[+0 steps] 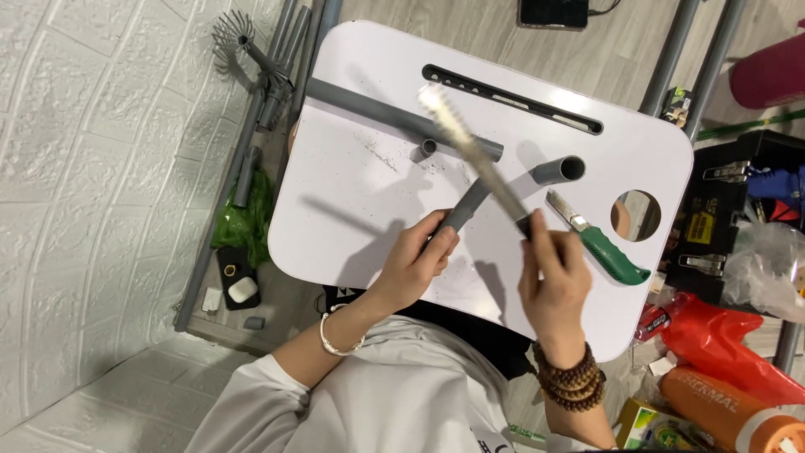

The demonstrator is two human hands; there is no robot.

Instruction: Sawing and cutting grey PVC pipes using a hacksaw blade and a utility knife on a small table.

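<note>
Left hand [422, 252] is wrapped tight around a grey pipe [511, 186] lying on the white lap table [352, 201], right hand [555, 281] is gripping a hand saw [474, 153] with the blade crossing over that pipe, and a green-handled utility knife [597, 237] sits just right of it

Grey pipe [511, 186], pale saw blade [470, 143], green-handled knife [599, 239] (white table [360, 193] beneath, speckled with dust).
</note>
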